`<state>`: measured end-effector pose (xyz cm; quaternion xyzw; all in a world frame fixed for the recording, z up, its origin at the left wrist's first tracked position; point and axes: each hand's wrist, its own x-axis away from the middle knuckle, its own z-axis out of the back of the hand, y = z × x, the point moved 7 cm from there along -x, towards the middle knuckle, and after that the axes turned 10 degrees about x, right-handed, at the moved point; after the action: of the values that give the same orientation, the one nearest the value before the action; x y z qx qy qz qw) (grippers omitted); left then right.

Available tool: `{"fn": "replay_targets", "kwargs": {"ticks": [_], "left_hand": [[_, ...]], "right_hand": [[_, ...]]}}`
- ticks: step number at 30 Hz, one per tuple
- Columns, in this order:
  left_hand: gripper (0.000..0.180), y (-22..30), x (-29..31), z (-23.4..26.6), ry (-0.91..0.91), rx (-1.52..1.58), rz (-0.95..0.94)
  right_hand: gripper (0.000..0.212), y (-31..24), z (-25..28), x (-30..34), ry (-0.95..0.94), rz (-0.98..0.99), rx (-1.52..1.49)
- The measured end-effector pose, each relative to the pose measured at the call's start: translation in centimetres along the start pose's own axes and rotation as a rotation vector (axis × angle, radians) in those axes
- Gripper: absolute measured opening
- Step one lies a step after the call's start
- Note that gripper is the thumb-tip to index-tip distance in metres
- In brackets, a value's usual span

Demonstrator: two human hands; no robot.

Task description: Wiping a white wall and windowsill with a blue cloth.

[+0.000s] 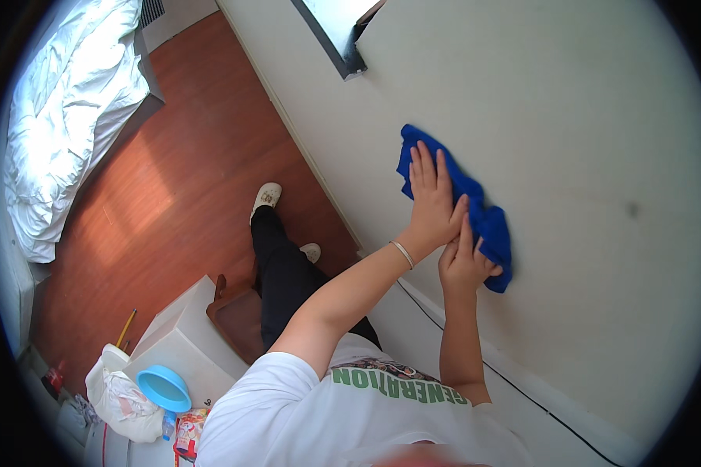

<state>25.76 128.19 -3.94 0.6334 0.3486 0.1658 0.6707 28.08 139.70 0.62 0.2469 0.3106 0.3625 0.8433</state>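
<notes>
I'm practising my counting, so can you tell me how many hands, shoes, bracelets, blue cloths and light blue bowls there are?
Hands: 2, the left hand and the right hand
Shoes: 2, one shoe and the other shoe
Bracelets: 1 bracelet
Blue cloths: 1 blue cloth
Light blue bowls: 1 light blue bowl
Total: 7

The left hand (435, 204) lies flat, fingers (442, 173) pointing away, its left arm (343, 305) reaching forward. Just beside it, the right hand (461, 267) is partly curled, its forearm (461, 335) raised.
</notes>
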Motion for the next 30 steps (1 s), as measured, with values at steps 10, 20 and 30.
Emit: {"fn": "replay_targets", "kwargs": {"ticks": [10,20,30], "left_hand": [[0.082,4.7,-6.0,2.5,0.121,-0.124,-0.633],[0.084,-25.3,-4.2,8.0,0.108,-0.122,-0.529],[0.084,-12.5,-7.2,6.5,0.051,-0.191,-0.764]], "right_hand": [[0.05,-0.4,2.8,-4.0,0.352,-0.498,0.055],[0.041,-20.0,-15.2,-1.9,0.097,-0.206,-0.347],[0.055,-12.6,-8.2,-2.4,0.438,-0.585,-0.122]]}}
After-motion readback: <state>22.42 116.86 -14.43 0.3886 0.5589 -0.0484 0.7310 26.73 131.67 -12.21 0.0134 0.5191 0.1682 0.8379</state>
